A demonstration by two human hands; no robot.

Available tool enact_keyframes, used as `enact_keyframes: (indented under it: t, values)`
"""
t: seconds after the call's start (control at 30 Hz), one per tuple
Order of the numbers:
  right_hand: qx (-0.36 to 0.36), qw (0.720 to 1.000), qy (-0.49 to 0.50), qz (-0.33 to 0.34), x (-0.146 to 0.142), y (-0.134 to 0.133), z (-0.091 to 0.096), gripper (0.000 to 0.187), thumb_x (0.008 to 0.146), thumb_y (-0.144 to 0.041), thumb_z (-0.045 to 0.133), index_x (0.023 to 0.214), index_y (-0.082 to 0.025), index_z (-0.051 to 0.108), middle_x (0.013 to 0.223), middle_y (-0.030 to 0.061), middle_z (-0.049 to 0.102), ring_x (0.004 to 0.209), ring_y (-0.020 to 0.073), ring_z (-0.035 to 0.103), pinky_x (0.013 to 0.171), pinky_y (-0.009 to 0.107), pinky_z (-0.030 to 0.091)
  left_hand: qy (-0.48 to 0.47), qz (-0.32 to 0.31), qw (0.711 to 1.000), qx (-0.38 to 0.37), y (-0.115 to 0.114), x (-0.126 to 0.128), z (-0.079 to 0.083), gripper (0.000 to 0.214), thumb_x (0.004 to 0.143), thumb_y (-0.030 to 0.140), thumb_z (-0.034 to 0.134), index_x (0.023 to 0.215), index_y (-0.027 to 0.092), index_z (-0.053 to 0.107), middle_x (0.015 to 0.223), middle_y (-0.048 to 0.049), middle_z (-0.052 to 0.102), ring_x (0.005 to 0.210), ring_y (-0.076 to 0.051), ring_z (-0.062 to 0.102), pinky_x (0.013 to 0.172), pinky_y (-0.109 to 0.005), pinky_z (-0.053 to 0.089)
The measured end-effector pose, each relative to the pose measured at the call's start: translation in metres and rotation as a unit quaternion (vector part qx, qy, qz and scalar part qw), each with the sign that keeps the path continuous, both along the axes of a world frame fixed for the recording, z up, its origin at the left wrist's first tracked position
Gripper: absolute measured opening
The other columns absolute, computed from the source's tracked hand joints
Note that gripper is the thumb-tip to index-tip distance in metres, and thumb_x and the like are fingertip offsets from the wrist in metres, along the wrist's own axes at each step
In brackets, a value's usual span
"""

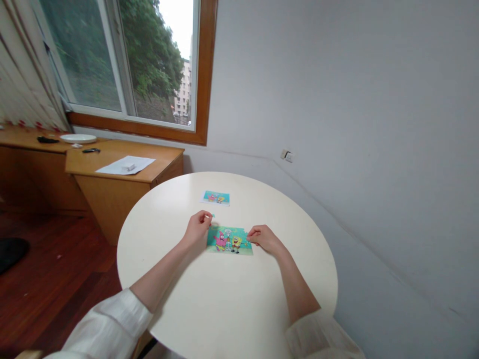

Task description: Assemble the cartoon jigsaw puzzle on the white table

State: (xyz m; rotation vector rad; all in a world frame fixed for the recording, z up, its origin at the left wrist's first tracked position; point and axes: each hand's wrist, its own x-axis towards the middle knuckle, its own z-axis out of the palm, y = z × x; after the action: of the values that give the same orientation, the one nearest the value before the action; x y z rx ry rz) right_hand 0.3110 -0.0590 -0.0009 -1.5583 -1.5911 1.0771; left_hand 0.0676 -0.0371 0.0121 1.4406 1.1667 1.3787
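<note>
A jigsaw puzzle (228,241) with cartoon figures on a teal background lies flat on the round white table (209,299). Its upper right corner has a notched gap. Pinched between the fingertips of my left hand (199,225) is a small teal puzzle piece (213,216), just above the puzzle's upper left corner. My right hand (264,238) is closed, thumb and fingers together on the puzzle's right edge; whether a loose piece is also between them is hidden. Behind the puzzle lies a small card (216,198) printed with the same picture.
Beyond the table's left side stands a wooden desk (112,189) bearing a paper sheet (125,165) with a small white object, a dark item (91,150) and a white plate (78,138). A window is above it. The pale wall (337,124) runs along the back and right.
</note>
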Motion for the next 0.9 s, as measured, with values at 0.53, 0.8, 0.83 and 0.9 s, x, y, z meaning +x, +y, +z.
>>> enact_keyframes:
  t: [0.53,0.8,0.83,0.9]
  values:
    - [-0.007,0.998,-0.053,-0.023,-0.004,-0.006,0.009,0.012,0.057,-0.017,0.065,0.062,-0.015,0.055,0.046,-0.0058,0.049,0.045,0.0064,0.039,0.046,0.020,0.028,0.024,0.007,1.000,0.005,0.005,-0.005,-0.005,0.017,0.063,0.032,0.051,0.070,0.017,0.056,0.049,0.0034,0.049,0.051,-0.012,0.049,0.052,-0.023,0.036]
    - [0.035,0.999,0.023,-0.019,-0.002,-0.003,0.003,0.023,0.061,-0.035,0.063,0.066,-0.016,0.051,0.044,-0.0067,0.044,0.043,0.0068,0.037,0.044,0.021,0.027,0.152,0.069,0.985,0.032,0.022,-0.021,-0.021,0.019,0.072,0.026,0.047,0.079,0.016,0.063,0.075,-0.0064,0.066,0.072,-0.018,0.059,0.070,-0.029,0.043]
    - [0.041,0.998,0.027,-0.027,-0.002,-0.003,0.002,0.023,0.062,-0.037,0.062,0.065,-0.017,0.051,0.044,-0.0066,0.044,0.042,0.0069,0.037,0.044,0.021,0.028,0.165,0.059,0.984,0.038,0.023,-0.021,-0.023,0.021,0.073,0.026,0.047,0.082,0.016,0.063,0.084,-0.0090,0.067,0.079,-0.019,0.060,0.075,-0.030,0.043]
    - [0.052,0.997,0.025,-0.045,-0.002,-0.001,0.000,0.023,0.062,-0.037,0.060,0.064,-0.017,0.050,0.044,-0.0060,0.045,0.043,0.0071,0.038,0.045,0.021,0.029,0.195,0.024,0.979,0.051,0.023,-0.020,-0.026,0.028,0.077,0.029,0.046,0.093,0.014,0.063,0.103,-0.0134,0.065,0.096,-0.021,0.059,0.086,-0.032,0.041]
